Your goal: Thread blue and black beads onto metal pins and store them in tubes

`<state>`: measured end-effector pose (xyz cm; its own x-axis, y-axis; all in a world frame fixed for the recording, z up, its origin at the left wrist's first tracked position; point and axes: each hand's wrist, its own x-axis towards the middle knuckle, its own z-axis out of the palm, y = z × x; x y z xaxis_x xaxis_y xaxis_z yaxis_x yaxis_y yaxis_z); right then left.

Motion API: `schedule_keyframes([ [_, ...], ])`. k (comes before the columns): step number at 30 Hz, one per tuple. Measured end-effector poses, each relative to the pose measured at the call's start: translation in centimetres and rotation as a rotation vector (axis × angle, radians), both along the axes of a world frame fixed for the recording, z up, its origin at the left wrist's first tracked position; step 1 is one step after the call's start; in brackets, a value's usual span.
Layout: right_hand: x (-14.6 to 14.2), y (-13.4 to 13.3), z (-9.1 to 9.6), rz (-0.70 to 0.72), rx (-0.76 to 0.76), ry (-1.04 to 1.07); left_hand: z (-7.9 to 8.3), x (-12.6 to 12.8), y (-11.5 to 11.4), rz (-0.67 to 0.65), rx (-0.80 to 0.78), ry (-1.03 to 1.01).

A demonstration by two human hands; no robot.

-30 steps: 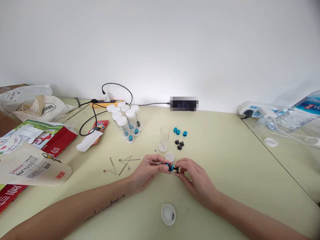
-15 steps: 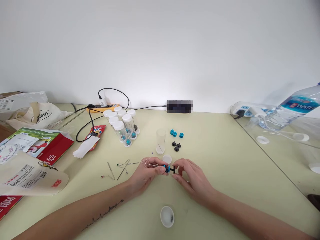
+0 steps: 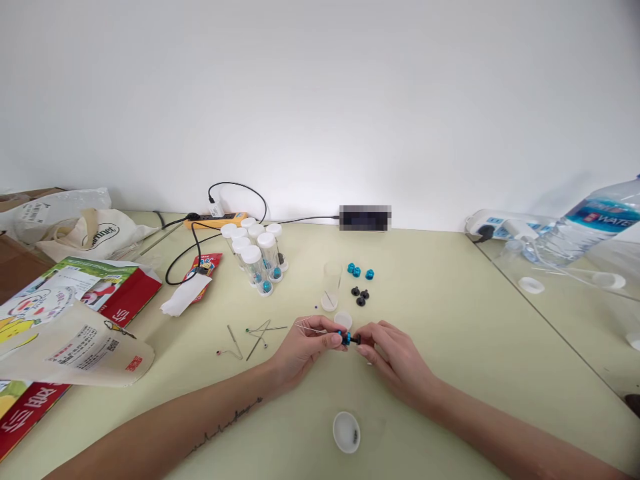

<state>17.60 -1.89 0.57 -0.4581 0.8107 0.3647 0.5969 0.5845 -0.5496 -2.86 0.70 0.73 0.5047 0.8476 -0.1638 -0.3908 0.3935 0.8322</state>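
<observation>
While both forearms are reaching in from the bottom of the head view, the left hand (image 3: pixel 306 347) and the right hand (image 3: pixel 393 353) are meeting low over the middle of the pale green tabletop (image 3: pixel 450 347). Between their fingertips they are pinching a small blue and black part (image 3: pixel 349 339): the left hand's thumb and forefinger are closing on its blue end, and the right hand's fingertips are closing on its black end. A thin wire pin (image 3: pixel 313 328) is also lying across the left hand's fingers, its tip pointing left.

Just beyond the hands, a small white cap (image 3: pixel 343 320) is lying on the tabletop, and an open clear vial (image 3: pixel 331 285) is standing upright behind it. To the right of that vial, three blue beads (image 3: pixel 359 272) are sitting in a row with three black pieces (image 3: pixel 361 295) just in front of them. Farther left, a cluster of capped vials (image 3: pixel 256 255) is standing, with blue bits showing inside some. Loose pins (image 3: pixel 253 333) are lying scattered to the left of the left hand. Near the bottom edge, a white dish (image 3: pixel 346 431) is resting between the forearms with a dark speck inside. Printed bags (image 3: pixel 75 320) are piling up at the far left, and a water bottle (image 3: pixel 595 223) is lying at the far right.
</observation>
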Motion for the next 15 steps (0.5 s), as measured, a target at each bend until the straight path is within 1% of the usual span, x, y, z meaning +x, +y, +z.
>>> schedule_keyframes([
  [4, 0.26, -0.09, 0.09, 0.012, -0.032, 0.043, -0.07, -0.02, 0.09, 0.014, -0.015, -0.009],
  [9, 0.4, -0.2, 0.17, 0.075, 0.005, 0.087, -0.18, -0.14, 0.1, 0.016, -0.029, -0.02],
  [15, 0.39, -0.21, 0.08, 0.078, -0.001, 0.09, -0.29, -0.24, 0.0, 0.025, -0.001, -0.012],
])
